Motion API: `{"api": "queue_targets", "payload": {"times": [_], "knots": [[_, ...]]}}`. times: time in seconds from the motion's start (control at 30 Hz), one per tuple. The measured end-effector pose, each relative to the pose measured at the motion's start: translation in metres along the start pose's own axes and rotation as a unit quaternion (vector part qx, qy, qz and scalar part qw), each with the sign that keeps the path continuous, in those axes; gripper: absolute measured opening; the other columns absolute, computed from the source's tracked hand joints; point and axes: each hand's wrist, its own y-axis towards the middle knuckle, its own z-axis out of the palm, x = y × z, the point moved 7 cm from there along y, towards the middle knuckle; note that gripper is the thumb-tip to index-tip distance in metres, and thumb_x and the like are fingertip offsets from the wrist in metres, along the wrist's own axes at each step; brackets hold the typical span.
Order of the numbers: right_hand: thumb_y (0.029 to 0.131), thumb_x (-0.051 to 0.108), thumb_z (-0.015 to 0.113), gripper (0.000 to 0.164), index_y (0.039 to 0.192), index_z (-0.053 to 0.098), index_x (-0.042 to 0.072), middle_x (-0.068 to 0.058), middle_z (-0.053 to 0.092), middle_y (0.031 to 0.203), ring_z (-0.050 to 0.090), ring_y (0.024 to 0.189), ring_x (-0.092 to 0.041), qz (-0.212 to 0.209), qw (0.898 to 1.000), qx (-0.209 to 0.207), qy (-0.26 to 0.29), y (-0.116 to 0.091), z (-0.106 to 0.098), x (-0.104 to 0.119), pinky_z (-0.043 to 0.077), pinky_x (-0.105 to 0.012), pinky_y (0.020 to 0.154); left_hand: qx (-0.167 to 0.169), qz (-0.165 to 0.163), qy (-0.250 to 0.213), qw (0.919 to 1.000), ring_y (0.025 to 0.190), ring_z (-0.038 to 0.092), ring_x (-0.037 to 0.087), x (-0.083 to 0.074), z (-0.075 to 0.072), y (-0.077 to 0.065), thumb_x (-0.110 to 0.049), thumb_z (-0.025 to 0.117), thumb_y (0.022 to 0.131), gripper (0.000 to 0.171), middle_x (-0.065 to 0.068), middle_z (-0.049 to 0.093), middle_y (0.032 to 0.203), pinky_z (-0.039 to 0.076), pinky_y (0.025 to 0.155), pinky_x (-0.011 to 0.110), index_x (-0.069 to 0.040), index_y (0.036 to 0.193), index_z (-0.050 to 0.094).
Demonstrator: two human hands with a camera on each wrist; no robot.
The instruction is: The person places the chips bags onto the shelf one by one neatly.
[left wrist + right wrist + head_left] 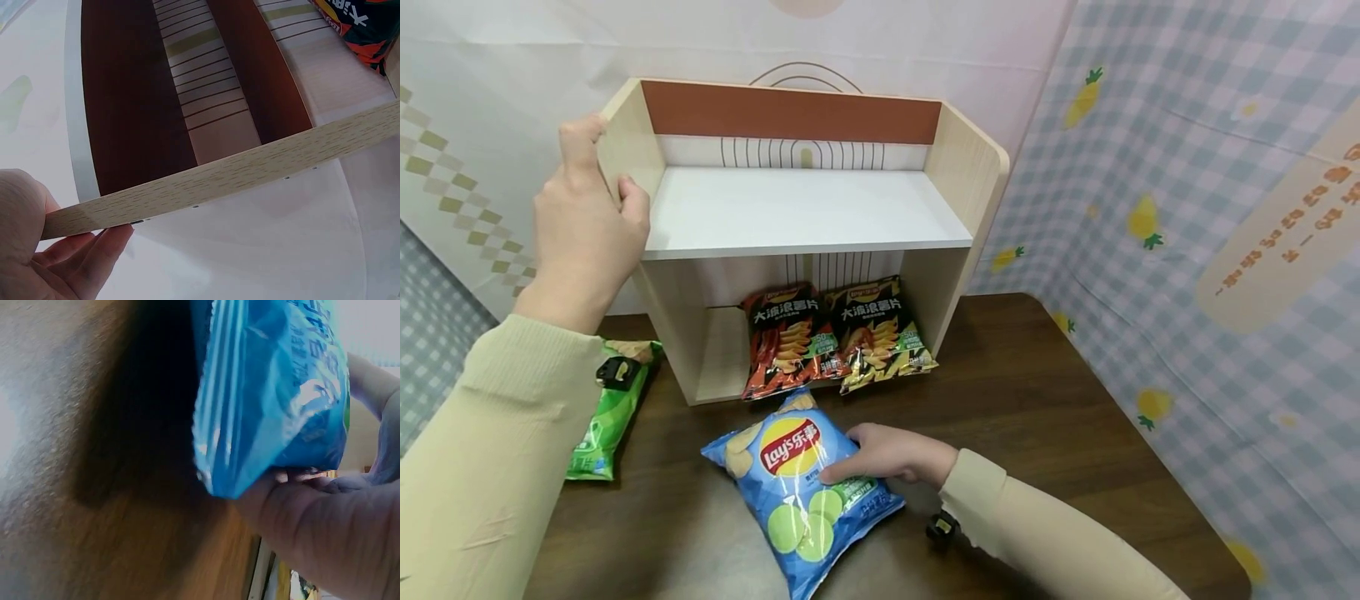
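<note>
My left hand (587, 217) grips the left side panel of a small two-tier shelf (805, 208); in the left wrist view the fingers (103, 256) wrap behind the panel's edge. With my right hand (891, 454) I hold a blue bag of Lay's chips (812, 492) by its right side, thumb on the front and fingers underneath. In the right wrist view the blue bag's crimped end (219, 425) hangs over the brown table. On the lower tier lean a red-and-black chip bag (790, 342) and a yellow-and-black chip bag (880, 333), side by side.
A green chip bag (613, 417) lies left of the shelf, partly hidden by the left sleeve. The dark wooden table (1037, 417) extends right of the shelf. Behind stands a printed cloth (970, 42), with a blue checked one (1150, 125) along the right side.
</note>
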Motion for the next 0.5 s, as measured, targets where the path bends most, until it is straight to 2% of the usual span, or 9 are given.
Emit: {"api": "queue_targets", "payload": {"times": [0.3, 0.5], "knots": [[0.076, 0.04, 0.081, 0.058, 0.115, 0.055, 0.006, -0.011, 0.06, 0.101, 0.063, 0.088, -0.025, 0.019, 1.0, -0.003, 0.018, 0.003, -0.002, -0.012, 0.052, -0.041, 0.076, -0.004, 0.003, 0.001, 1.0, 0.095, 0.053, 0.062, -0.001, -0.001, 0.0, -0.022, 0.039, 0.094, 0.048, 0.038, 0.054, 0.119, 0.039, 0.074, 0.068, -0.02, 0.14, 0.024], [0.077, 0.038, 0.081, 0.067, 0.127, 0.051, 0.003, -0.011, 0.06, 0.103, 0.063, 0.089, -0.025, 0.017, 0.999, 0.006, 0.036, 0.004, -0.001, -0.014, 0.052, -0.041, 0.077, 0.001, -0.003, 0.005, 1.0, 0.093, 0.053, 0.062, -0.001, -0.001, 0.0, -0.022, 0.039, 0.094, 0.049, 0.037, 0.054, 0.12, 0.039, 0.073, 0.067, -0.021, 0.14, 0.023]]}}
